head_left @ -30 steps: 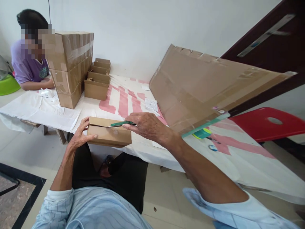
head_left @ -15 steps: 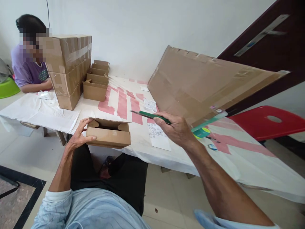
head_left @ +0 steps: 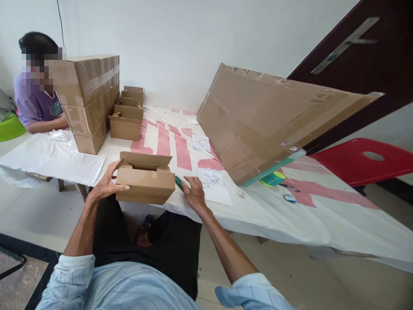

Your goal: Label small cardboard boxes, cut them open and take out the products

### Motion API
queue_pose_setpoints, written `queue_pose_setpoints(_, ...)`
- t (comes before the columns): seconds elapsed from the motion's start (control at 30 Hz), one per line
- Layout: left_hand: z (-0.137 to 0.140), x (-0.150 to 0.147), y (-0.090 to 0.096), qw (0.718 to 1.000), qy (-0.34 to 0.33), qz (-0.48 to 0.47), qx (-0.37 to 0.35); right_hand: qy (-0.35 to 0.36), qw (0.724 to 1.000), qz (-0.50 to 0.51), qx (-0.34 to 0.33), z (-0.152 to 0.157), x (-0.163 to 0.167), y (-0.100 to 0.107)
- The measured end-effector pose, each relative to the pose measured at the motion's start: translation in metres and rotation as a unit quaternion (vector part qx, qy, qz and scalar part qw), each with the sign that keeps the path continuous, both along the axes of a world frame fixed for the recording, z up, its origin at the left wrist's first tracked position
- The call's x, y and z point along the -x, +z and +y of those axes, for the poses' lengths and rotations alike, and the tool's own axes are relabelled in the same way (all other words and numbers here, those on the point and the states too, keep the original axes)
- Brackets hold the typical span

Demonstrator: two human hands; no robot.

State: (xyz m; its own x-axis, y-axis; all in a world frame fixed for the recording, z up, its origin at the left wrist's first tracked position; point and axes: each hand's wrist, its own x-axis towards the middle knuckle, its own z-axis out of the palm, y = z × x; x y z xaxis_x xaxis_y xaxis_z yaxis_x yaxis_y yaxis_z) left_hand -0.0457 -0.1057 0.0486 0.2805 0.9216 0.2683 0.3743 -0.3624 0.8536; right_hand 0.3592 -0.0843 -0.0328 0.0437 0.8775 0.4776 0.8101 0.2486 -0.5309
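My left hand (head_left: 108, 183) grips the left end of a small cardboard box (head_left: 145, 183), its thumb on the front face and fingers around the side. The box stands at the table's near edge with its top flaps up. Just right of it, my right hand (head_left: 195, 193) is low over the table, fingers closed around the end of a green-handled utility knife (head_left: 178, 182). The knife's blade end is hidden behind the box. A sheet of printed paper (head_left: 214, 185) lies beside my right hand.
Taped cartons (head_left: 87, 99) are stacked at the back left, beside open small boxes (head_left: 125, 127). A person (head_left: 37, 94) sits behind the stack. A large cardboard sheet (head_left: 267, 125) leans at the right, near a tape roll (head_left: 272, 178) and a red stool (head_left: 368, 161).
My right hand has come down and left with the knife, from above the paper to beside the box. My left hand keeps its grip; the box has tilted slightly, showing more of its rear flap.
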Motion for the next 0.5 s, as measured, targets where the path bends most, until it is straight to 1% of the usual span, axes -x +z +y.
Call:
queue_pose_setpoints(0.07,0.003,-0.001,0.000,1.000,-0.003,-0.002,-0.001,0.033,0.997,0.036,-0.057,0.002,0.009,0.027)
queue_pose_setpoints(0.13,0.004,-0.002,0.000,1.000,-0.007,-0.008,-0.001,0.093,0.991,0.033,-0.093,0.001,0.022,0.057)
queue_pose_setpoints(0.2,0.006,-0.004,-0.001,1.000,-0.007,-0.016,0.001,0.165,0.981,0.004,-0.097,-0.002,0.037,0.084)
queue_pose_setpoints(0.27,0.007,-0.005,-0.002,1.000,-0.003,-0.018,0.002,0.225,0.971,-0.031,-0.075,-0.004,0.051,0.104)
queue_pose_setpoints(0.37,0.007,-0.005,-0.003,1.000,-0.001,-0.022,0.007,0.270,0.960,-0.069,-0.030,-0.006,0.064,0.116)
queue_pose_setpoints(0.43,0.007,-0.003,-0.004,0.999,-0.011,-0.027,0.016,0.272,0.959,-0.073,-0.018,-0.007,0.066,0.119)
queue_pose_setpoints(0.5,0.008,0.000,-0.005,0.999,-0.025,-0.032,0.025,0.265,0.962,-0.064,-0.025,-0.010,0.066,0.119)
